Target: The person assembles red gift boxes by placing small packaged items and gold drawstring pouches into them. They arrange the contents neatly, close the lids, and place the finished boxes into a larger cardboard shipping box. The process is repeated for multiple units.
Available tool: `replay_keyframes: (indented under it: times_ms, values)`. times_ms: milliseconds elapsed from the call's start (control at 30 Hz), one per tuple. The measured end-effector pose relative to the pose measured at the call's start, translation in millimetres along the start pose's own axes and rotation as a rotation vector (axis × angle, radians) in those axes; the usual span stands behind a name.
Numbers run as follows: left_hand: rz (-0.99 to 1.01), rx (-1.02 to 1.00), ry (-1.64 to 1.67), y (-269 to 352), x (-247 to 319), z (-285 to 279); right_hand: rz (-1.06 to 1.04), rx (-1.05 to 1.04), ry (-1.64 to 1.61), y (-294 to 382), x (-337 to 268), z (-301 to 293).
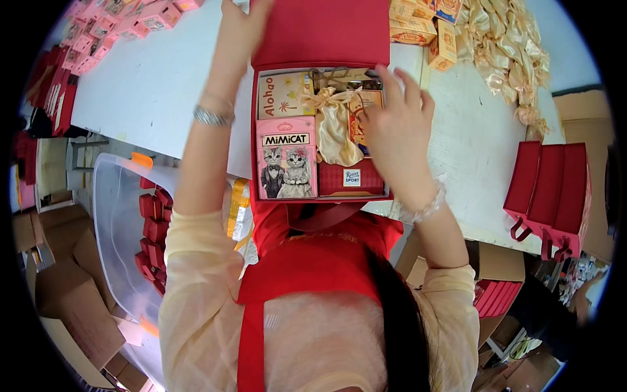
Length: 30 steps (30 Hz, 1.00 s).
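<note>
A red gift box [318, 36] lies before me with its lid raised. Packed inside are a pink MiMiCAT carton [287, 161], a beige carton with a palm tree [285, 95], a dark red Ritter Sport pack [351, 178], an orange carton [365, 102] and a champagne satin pouch [338, 132] tied at its neck. My left hand [243, 32] is at the lid's left edge; its fingertips are cut off at the top, so its grip is unclear. Over the box's right side, my right hand [401, 127] is blurred, fingers bent, beside the orange carton; its fingertips are partly hidden.
Pink cartons [159, 17] fill the table's far left. Orange-yellow cartons [442, 45] and a heap of satin pouches [499, 44] lie at the far right. Several closed red boxes with ribbon handles [548, 191] stand at right. A clear plastic tub [115, 235] holds small red packs [156, 228] at lower left.
</note>
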<state>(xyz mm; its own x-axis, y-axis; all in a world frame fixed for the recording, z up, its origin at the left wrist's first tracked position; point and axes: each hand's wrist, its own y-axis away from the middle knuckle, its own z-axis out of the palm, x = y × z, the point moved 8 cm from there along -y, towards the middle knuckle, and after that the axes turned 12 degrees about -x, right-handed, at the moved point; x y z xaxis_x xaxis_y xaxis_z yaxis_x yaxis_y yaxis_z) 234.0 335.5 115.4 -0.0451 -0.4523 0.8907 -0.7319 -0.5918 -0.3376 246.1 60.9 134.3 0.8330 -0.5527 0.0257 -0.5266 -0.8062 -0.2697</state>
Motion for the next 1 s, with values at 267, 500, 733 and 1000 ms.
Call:
replay_keyframes:
  times_ms: [267,500,733,1000]
  values:
    - [-0.060,0.015,0.916,58,88,-20,0.210,-0.064,-0.809,48,46,29]
    - [-0.297,0.067,0.413,242,9,-45,0.502,0.100,-1.521,103,79,69]
    - [-0.574,-0.171,1.199,352,0,34,-0.283,0.127,-0.611,98,-11,-31]
    - [-0.631,-0.229,1.267,338,14,57,-0.636,-0.185,-0.228,95,-79,-19]
